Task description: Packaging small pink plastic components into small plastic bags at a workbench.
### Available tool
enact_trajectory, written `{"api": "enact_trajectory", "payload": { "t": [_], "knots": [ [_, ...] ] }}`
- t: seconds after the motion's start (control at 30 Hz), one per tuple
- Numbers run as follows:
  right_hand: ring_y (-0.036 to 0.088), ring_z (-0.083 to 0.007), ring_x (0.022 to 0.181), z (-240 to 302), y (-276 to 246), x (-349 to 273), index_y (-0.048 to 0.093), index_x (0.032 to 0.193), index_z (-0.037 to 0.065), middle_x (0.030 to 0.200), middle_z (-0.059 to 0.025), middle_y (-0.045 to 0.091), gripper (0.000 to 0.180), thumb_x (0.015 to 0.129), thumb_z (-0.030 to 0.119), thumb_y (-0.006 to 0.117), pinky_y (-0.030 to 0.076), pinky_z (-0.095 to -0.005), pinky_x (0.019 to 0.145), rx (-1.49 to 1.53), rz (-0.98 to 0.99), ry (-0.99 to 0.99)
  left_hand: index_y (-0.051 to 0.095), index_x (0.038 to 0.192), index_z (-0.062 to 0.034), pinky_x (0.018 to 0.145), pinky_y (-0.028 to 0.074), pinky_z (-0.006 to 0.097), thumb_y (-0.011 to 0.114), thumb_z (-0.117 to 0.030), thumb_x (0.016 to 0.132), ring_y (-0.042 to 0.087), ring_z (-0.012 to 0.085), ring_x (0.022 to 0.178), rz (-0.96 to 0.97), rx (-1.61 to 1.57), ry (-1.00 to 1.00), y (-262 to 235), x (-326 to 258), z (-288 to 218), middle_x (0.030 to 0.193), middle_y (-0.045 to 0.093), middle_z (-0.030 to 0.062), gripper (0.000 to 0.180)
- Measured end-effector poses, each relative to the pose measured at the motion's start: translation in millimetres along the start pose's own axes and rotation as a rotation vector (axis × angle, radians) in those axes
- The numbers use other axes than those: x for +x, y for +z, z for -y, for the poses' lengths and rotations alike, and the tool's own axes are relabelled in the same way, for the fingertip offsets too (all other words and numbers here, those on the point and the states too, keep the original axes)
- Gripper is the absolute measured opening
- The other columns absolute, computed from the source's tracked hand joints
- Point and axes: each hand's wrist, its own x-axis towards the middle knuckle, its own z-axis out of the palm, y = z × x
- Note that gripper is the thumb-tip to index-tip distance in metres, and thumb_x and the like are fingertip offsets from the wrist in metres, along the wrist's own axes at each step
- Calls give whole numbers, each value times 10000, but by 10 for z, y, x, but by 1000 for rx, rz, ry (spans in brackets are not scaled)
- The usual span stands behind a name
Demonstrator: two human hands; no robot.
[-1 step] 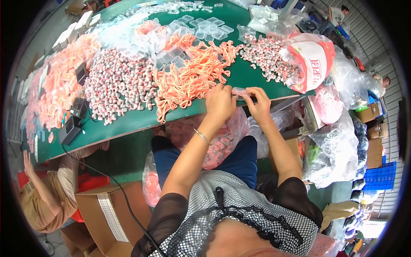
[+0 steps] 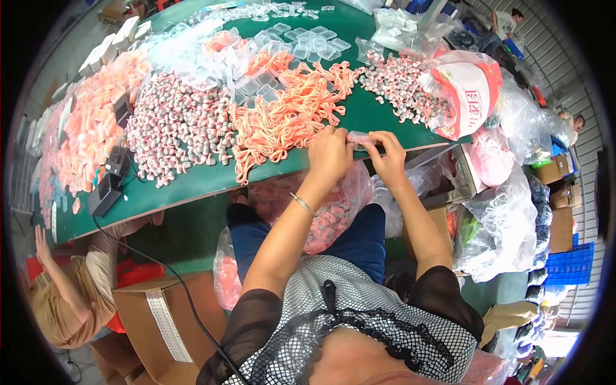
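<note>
Both my hands meet over the near edge of the green table (image 2: 282,168). Between them is a small clear plastic case (image 2: 359,137) with something pinkish inside that I cannot make out. My left hand (image 2: 330,156) has its fingers bent and closed on the case's left end. Thumb and fingers of my right hand (image 2: 389,158) pinch its right end. Just left of my hands lies a heap of looped orange cords (image 2: 282,109). Beyond them are open clear cases (image 2: 314,43). A pile of small pink-and-grey pieces (image 2: 176,128) lies farther left.
More pink-and-grey pieces (image 2: 404,83) spill beside a red-and-white bag (image 2: 465,90) at the right. Black boxes with a cord (image 2: 106,196) stand at the table's left. A co-worker (image 2: 70,295) sits at the lower left, near a cardboard box (image 2: 170,321). A pink-filled plastic bag (image 2: 314,212) hangs below the table edge.
</note>
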Motion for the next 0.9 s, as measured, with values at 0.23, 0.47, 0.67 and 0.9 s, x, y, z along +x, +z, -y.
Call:
{"api": "enact_trajectory", "payload": {
  "t": [0.23, 0.47, 0.67, 0.9],
  "knots": [
    [649, -208, 779, 18, 22, -32, 638, 949, 0, 949, -128, 661, 204, 792, 46, 762, 537, -298, 707, -6, -19, 12, 719, 849, -38, 682, 497, 425, 733, -140, 761, 638, 309, 744, -123, -53, -59, 74, -9, 2, 762, 644, 120, 136],
    [667, -262, 859, 36, 34, -41, 640, 943, 10, 967, -141, 670, 210, 780, 48, 765, 543, -327, 753, -35, -35, -38, 732, 789, -43, 659, 494, 409, 749, -115, 725, 632, 295, 693, -245, -64, 33, 107, -90, 28, 694, 635, 109, 98],
    [671, -286, 900, 31, 22, -49, 638, 925, 16, 960, -140, 671, 204, 770, 44, 768, 541, -345, 783, -101, -44, -112, 733, 907, -55, 732, 480, 416, 743, -95, 724, 610, 296, 831, -163, -13, 134, -7, -221, 17, 812, 619, 91, 187],
    [669, -274, 892, 12, 51, -63, 636, 933, 14, 961, -140, 669, 200, 782, 49, 762, 536, -337, 790, -47, -48, -57, 703, 1028, -60, 774, 455, 418, 756, -141, 725, 594, 291, 879, -61, 17, 41, -36, -122, -4, 925, 603, 110, 318]
  ]
}}
